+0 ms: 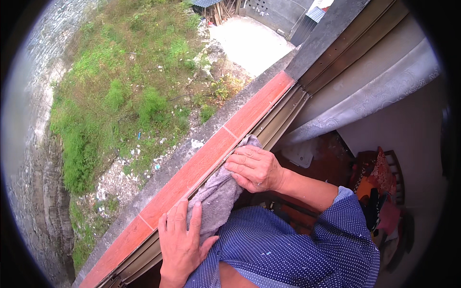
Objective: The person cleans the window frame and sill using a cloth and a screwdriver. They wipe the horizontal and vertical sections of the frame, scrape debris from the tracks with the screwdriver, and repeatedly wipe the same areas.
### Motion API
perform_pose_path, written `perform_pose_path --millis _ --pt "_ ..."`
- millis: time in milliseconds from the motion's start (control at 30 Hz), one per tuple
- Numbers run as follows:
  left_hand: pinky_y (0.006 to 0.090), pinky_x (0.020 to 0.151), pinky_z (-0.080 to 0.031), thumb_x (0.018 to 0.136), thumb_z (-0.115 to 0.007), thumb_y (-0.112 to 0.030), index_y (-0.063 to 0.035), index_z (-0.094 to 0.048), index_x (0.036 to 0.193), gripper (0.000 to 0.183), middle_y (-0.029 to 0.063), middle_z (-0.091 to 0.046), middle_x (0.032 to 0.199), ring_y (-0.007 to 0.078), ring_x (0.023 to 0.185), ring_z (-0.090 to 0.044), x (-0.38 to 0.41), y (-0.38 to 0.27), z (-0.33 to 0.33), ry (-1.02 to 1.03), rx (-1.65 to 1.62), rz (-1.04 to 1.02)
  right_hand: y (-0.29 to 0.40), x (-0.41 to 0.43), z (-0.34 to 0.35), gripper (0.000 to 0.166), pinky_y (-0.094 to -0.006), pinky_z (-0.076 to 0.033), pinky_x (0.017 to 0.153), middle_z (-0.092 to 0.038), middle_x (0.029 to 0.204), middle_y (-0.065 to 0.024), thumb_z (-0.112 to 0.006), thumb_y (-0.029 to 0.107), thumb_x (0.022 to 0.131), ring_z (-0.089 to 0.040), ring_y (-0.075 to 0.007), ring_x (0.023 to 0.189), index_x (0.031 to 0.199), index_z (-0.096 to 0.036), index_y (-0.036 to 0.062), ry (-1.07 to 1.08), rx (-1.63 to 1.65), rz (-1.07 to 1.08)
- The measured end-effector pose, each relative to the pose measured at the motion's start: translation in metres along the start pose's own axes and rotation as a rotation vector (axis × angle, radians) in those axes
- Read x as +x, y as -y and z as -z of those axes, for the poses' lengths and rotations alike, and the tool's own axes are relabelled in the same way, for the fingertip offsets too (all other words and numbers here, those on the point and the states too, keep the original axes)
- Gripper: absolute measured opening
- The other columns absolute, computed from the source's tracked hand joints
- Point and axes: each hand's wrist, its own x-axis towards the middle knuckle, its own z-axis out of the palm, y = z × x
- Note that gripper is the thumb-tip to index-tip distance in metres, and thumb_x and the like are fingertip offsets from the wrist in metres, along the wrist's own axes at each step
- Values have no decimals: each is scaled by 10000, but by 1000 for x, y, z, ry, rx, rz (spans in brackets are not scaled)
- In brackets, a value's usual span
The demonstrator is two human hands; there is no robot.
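A grey-purple cloth point(216, 201) lies draped over the metal window track point(277, 118), hanging down on the room side. My right hand point(254, 169) grips its upper part with curled fingers, pressing it onto the track. My left hand point(182, 237) rests flat with spread fingers at the cloth's lower left edge, its fingertips at the edge of the red tiled sill point(187, 172). The part of the cloth under my right hand is hidden.
Beyond the sill runs a rough concrete ledge point(158, 190), with a drop to a weedy slope point(137, 104). A pale patterned curtain point(367, 97) hangs at upper right. Inside, a chair point(394, 176) piled with clothes stands at the right.
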Motion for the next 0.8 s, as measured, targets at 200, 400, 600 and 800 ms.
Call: perform_pose_path --millis 200,400,600,800 --pt "552 1092 -413 711 -863 -149 -38 -438 1565 960 305 -443 1544 482 1368 -498 36 -21 -37 -125 7 -84 -69 -11 40 230 -415 -584 977 -753 1066 -109 -728 69 821 -727 -307 1047 1046 -753 27 -19 -187 2" --pt "521 1045 -483 885 -648 -93 14 -463 1531 680 350 -443 1485 524 1355 -484 138 -64 -89 -333 46 -270 -136 -31 78 154 -436 -509 1040 -770 1106 -97 -682 98 927 -702 -305 1132 1037 -782 55 -48 -447 -188" --pt "538 1091 -475 871 -641 -70 27 -524 1459 608 333 -480 1444 527 1365 -495 137 -68 -99 -380 -45 -273 -113 -34 61 421 -479 -410 1149 -701 1315 -181 -744 311 921 -587 -377 1311 1220 -739 14 -91 -248 -592" --pt "532 1114 -462 813 -700 -35 14 -524 1471 683 326 -485 1451 516 1367 -504 112 -64 -88 -320 -135 -204 -63 -25 32 723 -524 -360 1193 -511 1496 -328 -795 413 852 -453 -467 1410 1359 -622 -73 -86 -385 -805"
